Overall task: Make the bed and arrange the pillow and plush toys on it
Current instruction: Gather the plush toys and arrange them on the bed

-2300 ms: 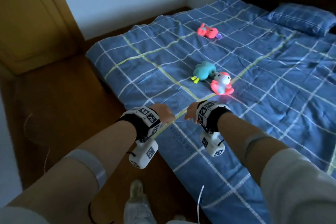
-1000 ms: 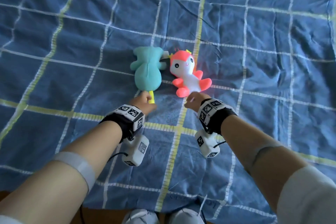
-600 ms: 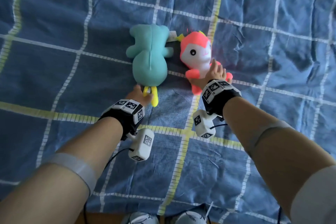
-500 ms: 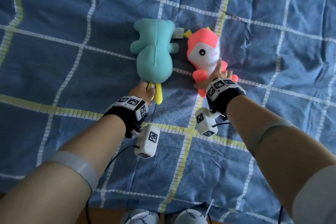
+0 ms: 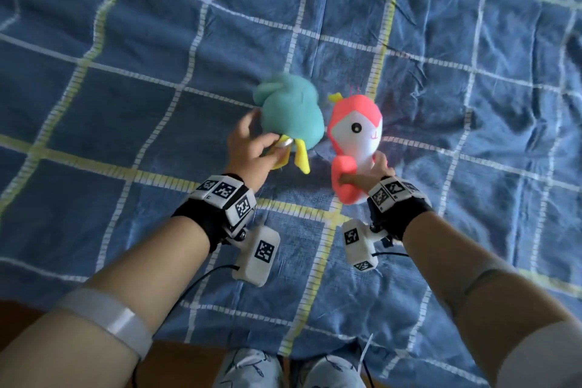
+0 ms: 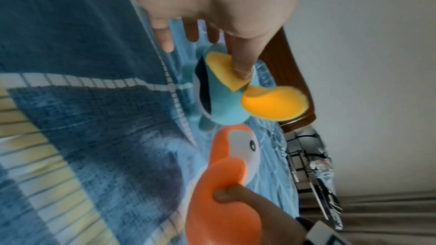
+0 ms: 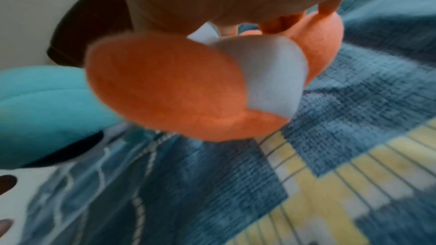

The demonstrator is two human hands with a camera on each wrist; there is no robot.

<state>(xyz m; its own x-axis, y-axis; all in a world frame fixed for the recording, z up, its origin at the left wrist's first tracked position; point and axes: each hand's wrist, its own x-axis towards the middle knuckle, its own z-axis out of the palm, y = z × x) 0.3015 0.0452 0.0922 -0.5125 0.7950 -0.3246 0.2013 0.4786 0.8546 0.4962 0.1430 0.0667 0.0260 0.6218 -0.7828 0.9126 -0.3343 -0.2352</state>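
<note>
Plush toys hung from both of our hands above the blue plaid bedspread (image 5: 132,98), side by side and close to touching. Our left hand (image 5: 248,151) pinched the teal plush (image 5: 291,118) by one yellow foot (image 6: 224,74) — in the left wrist view the thumb pressed flat on that foot, while the other three visible fingers (image 6: 165,40) stood out fairly straight behind it. The second yellow foot (image 5: 300,162) dangled free beside the pinched one. So that grip was clamped on the teal toy's foot alone, with the toy's body lifted off the cover and its back turned to the head camera.

Our right hand (image 5: 374,172) held the pink-and-white plush (image 5: 356,132) low on its body, the thumb tucked in between a pink limb and the white belly and the fingers curled round the far side; that grip was clamped on the toy. The pink toy faced up toward the head camera, one black eye showing, with a small yellow tuft on its head.

Both wrists wore black bands with white marker blocks (image 5: 226,195). The bedspread — white and yellow lines on blue — lay creased to the right. Our knees (image 5: 252,368) showed at the bed's near edge.
</note>
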